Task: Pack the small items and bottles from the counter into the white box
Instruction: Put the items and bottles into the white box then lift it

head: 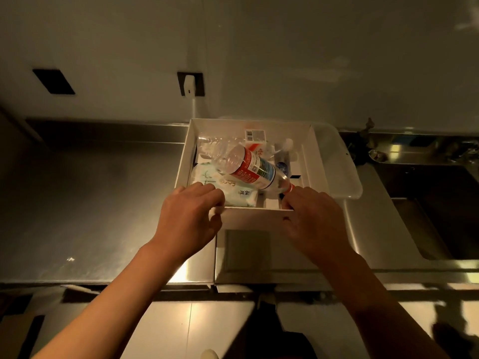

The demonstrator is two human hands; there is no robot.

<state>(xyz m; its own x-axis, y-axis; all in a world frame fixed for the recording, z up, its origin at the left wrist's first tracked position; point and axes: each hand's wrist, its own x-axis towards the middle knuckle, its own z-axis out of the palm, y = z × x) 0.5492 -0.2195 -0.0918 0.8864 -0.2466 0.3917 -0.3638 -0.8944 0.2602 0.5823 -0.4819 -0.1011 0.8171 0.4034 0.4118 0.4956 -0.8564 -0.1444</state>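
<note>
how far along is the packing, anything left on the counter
Mostly done: the labelled bottle, a clear bottle, the wipes pack and a small carton lie inside the white box. Left hand and right hand grip its near wall. No loose items show on the counter.

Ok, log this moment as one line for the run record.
stage: packing nearly done | left hand: grips white box near wall | right hand: grips same wall | labelled bottle: lying inside on tissue pack

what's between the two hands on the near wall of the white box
In the head view, only a bare stretch of the white cardboard box's near wall lies between the left hand and right hand; both grip that wall.
</note>
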